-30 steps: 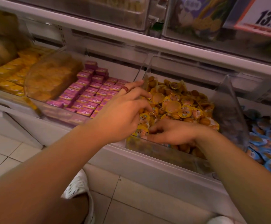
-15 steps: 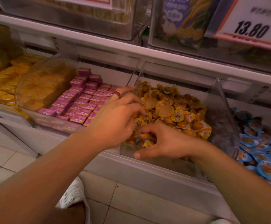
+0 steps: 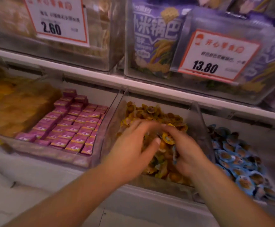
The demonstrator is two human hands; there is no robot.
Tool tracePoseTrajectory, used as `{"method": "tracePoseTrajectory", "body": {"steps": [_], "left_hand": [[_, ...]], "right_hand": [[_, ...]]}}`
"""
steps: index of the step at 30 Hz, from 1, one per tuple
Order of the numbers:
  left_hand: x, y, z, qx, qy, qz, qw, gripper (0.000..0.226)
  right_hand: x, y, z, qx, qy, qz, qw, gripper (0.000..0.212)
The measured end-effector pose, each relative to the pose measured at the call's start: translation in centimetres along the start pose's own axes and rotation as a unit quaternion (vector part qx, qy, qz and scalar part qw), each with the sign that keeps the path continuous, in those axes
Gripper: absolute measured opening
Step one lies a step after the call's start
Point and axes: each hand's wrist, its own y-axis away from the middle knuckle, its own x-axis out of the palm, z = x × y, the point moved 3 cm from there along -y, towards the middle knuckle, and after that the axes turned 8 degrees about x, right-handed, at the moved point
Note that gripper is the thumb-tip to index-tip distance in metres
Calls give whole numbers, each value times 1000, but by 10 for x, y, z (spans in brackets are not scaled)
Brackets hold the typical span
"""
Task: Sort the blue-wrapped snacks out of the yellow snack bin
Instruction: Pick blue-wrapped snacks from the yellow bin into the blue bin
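The yellow snack bin (image 3: 113, 128) is a clear box on the lower shelf, heaped with small yellow-wrapped snacks (image 3: 151, 112). Both my hands are inside it, close together over the heap and blurred by motion. My left hand (image 3: 132, 149) lies with its fingers stretched into the yellow snacks, thumb pointing right. My right hand (image 3: 187, 153) is curled, and a blue-wrapped snack (image 3: 174, 155) shows at the edge of its grip. A yellow snack (image 3: 168, 139) sits between the two hands' fingertips.
Right of a clear divider (image 3: 197, 128) lies a bin of blue-wrapped snacks (image 3: 238, 163). To the left are pink boxes (image 3: 71, 126) and orange packs (image 3: 17, 108). An upper shelf (image 3: 100, 77) carries clear bins with price tags (image 3: 215, 56) just above the hands.
Both hands moved from the bin's front edge up into the middle of the heap. The right hand went from lying flat to curled around a blue wrapper. The view tilted upward.
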Motion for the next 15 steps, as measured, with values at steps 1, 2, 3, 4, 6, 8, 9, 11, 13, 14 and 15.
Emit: {"method": "tracePoseTrajectory", "body": {"steps": [1,2,3,4,6,8,9,11,13,14,15], "left_hand": [[12,-2,-2,-85,98,5,991,48],[22,-5,-3,-164,190,6,968,49],[29,-8,-4,-230,277,3,933,43],[33,-12,-4,-284,358,-4,889,33],[36,-18,-2,-347,489,-7,800,21],[36,-21,0,-367,546,8,753,22],[36,-22,-1,-373,560,22,740,19],[39,-21,0,-375,558,54,738,19],[39,-21,2,-364,547,70,750,21],[37,-22,5,-361,547,71,752,21],[34,-23,7,-363,549,68,750,20]], "right_hand": [[1,0,0,7,-40,0,999,21],[1,-1,-1,6,-72,-5,997,26],[1,-2,-1,5,-94,-6,995,29],[1,-2,-1,3,-109,-2,994,30],[1,-3,2,-9,-121,6,993,30],[-2,-6,5,-33,-120,-7,992,26],[-4,-6,7,-45,-117,-11,992,25],[-7,-7,9,-60,-100,-16,993,25],[-9,-8,12,-75,-73,-8,994,22],[-9,-7,12,-85,-55,-1,995,20],[-9,-6,13,-92,-28,2,995,19]]}}
